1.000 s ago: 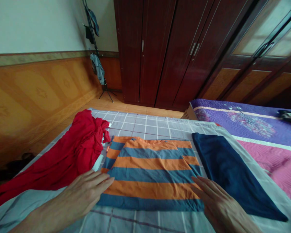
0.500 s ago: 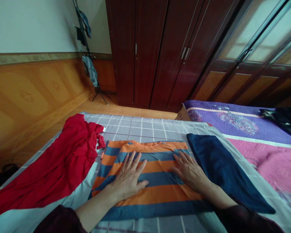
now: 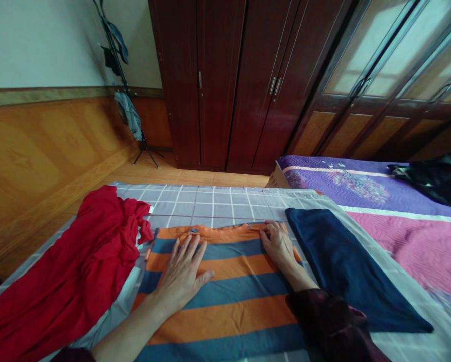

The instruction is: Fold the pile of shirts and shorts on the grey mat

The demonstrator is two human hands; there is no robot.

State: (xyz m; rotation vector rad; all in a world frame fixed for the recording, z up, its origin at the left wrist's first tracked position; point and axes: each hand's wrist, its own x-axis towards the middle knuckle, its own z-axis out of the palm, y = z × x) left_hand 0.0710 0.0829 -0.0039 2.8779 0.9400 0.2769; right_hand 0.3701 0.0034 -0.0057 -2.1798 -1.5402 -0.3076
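Okay, my right hand (image 3: 278, 245) just reached one o'clock on the striped shirt (image 3: 235, 289), fingers bunched, can't tell if pinching; left hand (image 3: 181, 275) spread, eleven.

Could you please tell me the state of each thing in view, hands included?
Striped shirt: laid flat, lightly wrinkled
Red garment: bunched up
Navy garment: flat, apparently folded
Left hand: open, palm down on the shirt
Right hand: on the shirt's far edge, grip unclear
Checked sheet: spread out
Wardrobe: doors closed
Coat stand: standing, garments hung
Dark garment: crumpled
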